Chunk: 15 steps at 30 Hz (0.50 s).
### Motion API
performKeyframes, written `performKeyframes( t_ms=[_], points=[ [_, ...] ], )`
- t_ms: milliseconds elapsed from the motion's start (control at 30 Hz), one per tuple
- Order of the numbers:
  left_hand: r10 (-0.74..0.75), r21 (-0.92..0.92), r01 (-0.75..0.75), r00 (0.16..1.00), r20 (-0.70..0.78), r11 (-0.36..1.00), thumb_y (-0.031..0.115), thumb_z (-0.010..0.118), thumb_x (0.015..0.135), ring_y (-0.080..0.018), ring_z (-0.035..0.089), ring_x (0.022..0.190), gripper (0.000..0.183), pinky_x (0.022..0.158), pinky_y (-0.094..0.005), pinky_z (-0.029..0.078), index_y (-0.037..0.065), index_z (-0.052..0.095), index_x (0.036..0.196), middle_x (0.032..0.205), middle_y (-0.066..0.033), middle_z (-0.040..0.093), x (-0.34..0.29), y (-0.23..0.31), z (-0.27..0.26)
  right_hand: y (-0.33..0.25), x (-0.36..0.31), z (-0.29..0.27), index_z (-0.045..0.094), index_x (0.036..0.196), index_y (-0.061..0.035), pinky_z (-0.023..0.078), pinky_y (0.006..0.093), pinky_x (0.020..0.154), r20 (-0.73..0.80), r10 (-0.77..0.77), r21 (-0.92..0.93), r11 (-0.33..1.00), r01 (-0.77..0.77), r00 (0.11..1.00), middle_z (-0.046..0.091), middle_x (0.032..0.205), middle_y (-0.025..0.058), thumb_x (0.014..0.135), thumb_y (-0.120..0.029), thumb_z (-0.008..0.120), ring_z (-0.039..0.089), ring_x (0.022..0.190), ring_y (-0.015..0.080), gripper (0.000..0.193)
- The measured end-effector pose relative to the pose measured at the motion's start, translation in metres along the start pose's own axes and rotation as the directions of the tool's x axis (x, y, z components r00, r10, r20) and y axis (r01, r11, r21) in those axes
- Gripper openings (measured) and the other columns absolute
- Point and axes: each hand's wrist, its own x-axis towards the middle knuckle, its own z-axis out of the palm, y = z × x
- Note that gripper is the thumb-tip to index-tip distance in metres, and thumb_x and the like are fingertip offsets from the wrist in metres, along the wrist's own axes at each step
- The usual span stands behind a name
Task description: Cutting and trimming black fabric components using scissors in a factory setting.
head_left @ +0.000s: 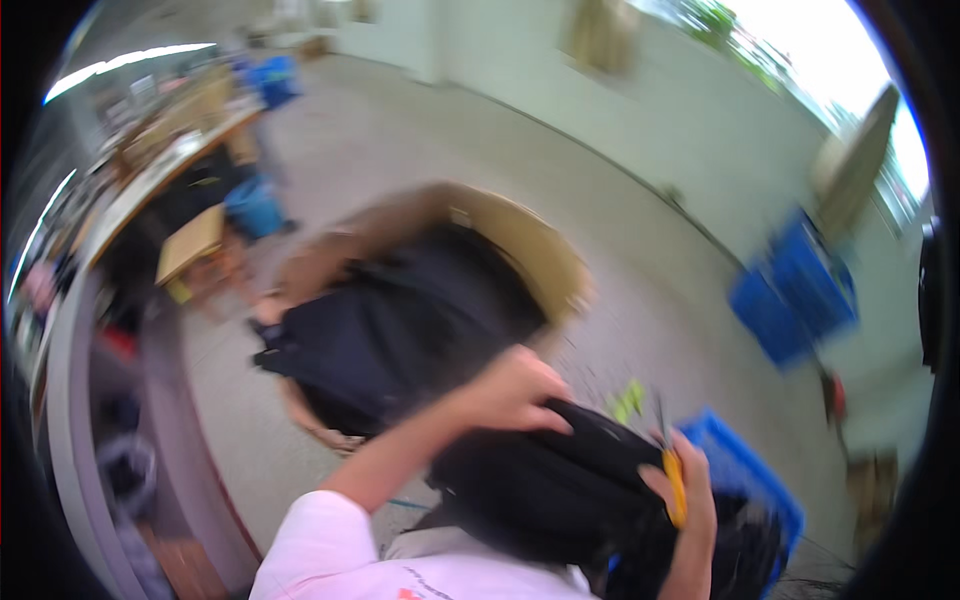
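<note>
My left hand is closed on the upper edge of a black fabric piece, perhaps a bag, that lies against my front. In my right hand are yellow-handled scissors, blades pointing up and away from me. That hand is at the right end of the black piece; whether its fingers also pinch the cloth I cannot tell. Beyond my left arm stands a big round cardboard container heaped with dark fabric pieces. Motion blurs the picture.
A blue plastic crate holding black material is close on my right. Blue bins stand by the right wall. To the left are a wooden stool, a blue bucket and a long workbench. Scraps lie on the floor.
</note>
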Motion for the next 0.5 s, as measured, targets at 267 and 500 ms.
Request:
performKeyframes(
  t_ms=[267, 500],
  points=[
    [0.172, -0.174, -0.170, 0.985, -0.003, 0.970, 0.013, 0.071, 0.069, -0.0289, 0.063, 0.077, 0.024, 0.070, -0.0323, 0.049, 0.002, 0.066, 0.090, 0.084, -0.0148, 0.066, 0.080, 0.005, 0.035, 0.034, -0.018, -0.017, 0.053, 0.117, -0.0053, 0.035, 0.0192, 0.055, -0.227, -0.084, -0.088, 0.994, 0.065, 0.970, 0.044, 0.070, -0.0028, 0.067, -0.005, 0.076, 0.040, 0.061, 0.0062, 0.055],
    [0.128, -0.279, -0.145, 0.989, -0.079, 0.949, 0.008, 0.075, 0.064, -0.0214, 0.060, 0.067, 0.019, 0.067, -0.0274, 0.044, 0.004, 0.068, 0.082, 0.075, -0.0084, 0.066, 0.073, 0.009, 0.041, 0.047, -0.066, -0.045, 0.051, 0.118, -0.0032, 0.043, 0.0202, 0.062, -0.226, 0.096, 0.005, 0.995, -0.098, 0.969, 0.056, 0.078, 0.0025, 0.069, -0.010, 0.076, 0.051, 0.067, 0.0086, 0.055]
  ],
)
